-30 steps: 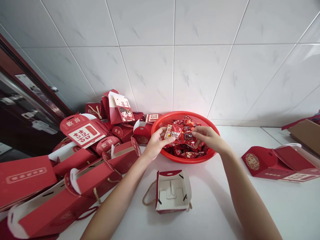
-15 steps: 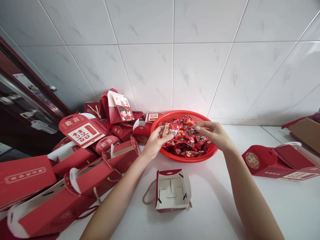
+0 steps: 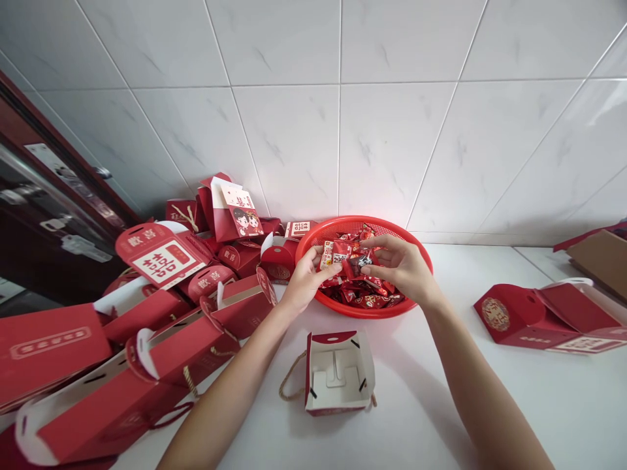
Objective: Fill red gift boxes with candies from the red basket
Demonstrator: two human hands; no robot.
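Over the red plastic basket [image 3: 318, 301], my left hand [image 3: 304, 279] is closed on wrapped candies [image 3: 337, 250] with red and cream wrappers. My right hand [image 3: 404, 266] pinches a dark red wrapped candy [image 3: 360, 262] right beside them, thumb and fingers closed on it. Under both hands, a heap of red-wrapped candies [image 3: 369, 300] fills the basket. In front of the basket stands a small red gift box [image 3: 337, 375], its top open and white inside showing, with a rope handle [image 3: 289, 385] at its left.
Several red gift boxes [image 3: 181, 346] are piled along the left side, some with open tops. At the right lies another red box [image 3: 529, 316], near a brown cardboard box [image 3: 600, 261]. A tiled wall [image 3: 392, 143] rises behind the white table [image 3: 406, 405].
My right hand has moved left and now holds a dark red candy close to those in my left hand. My left hand has stayed nearly in place.
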